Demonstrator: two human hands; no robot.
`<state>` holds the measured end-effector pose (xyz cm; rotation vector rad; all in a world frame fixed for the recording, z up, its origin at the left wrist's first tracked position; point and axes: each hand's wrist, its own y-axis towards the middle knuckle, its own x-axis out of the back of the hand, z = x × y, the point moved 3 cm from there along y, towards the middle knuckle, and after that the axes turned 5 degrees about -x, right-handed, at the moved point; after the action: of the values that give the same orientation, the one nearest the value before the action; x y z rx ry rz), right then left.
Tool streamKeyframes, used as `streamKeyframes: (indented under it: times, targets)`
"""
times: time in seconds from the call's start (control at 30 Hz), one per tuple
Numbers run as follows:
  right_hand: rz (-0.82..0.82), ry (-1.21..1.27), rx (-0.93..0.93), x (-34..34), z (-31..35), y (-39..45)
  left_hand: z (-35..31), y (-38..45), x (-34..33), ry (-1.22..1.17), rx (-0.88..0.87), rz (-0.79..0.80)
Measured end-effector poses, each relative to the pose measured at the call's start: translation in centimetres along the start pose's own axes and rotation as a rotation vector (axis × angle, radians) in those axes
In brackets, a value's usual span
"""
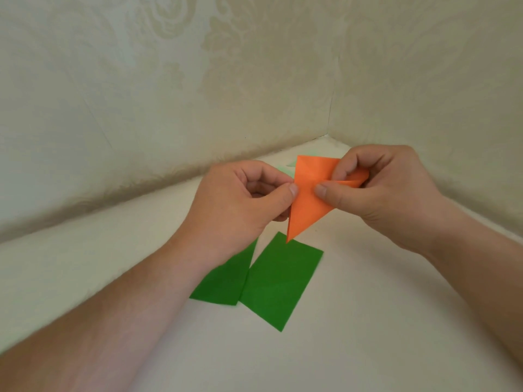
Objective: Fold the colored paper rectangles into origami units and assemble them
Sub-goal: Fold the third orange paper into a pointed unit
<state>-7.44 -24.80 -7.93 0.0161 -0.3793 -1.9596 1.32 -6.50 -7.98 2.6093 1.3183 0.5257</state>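
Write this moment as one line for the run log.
both hands: pinch orange paper, held up | left hand | right hand | two green papers: flat on table

two bare forearms reach in from the lower corners of the view, neither covered by a sleeve. the left hand [243, 199] and the right hand [379, 190] carry no gloves, and no ring shows on the fingers in view. both wrists are free of any watch, strap or bracelet. the fingernails are cut short and carry no polish; the thumbnails show plainly, one on each hand. fine hair lies along both forearms, clearest near the bottom left of the frame. no mark or tattoo shows on either arm.
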Motion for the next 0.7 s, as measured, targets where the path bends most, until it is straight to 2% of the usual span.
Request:
streamKeyframes:
  times: [0.13,0.23,0.33,0.47,0.57,0.7]
  targets:
    - [0.018,0.002,0.031,-0.2,0.1,-0.1,0.2,0.1,-0.4,-0.072,0.057,-0.003]
    - [0.013,0.091,0.02,-0.2,0.1,-0.1,0.4,0.3,-0.7,-0.179,0.115,-0.018]
    - [0.016,0.163,-0.07,-0.4,0.0,-0.1,0.5,0.4,-0.7,-0.299,0.183,-0.037]
    - [0.112,0.184,-0.307,-1.5,-0.6,-0.3,0.6,0.6,-0.6,-0.406,0.262,-0.051]
    - [0.169,0.192,-0.359,-2.2,-0.3,-0.7,0.5,0.5,-0.6,-0.429,0.282,-0.045]
    - [0.147,0.228,-0.368,-2.1,-0.2,-0.5,0.6,0.6,-0.4,-0.44,0.287,-0.092]
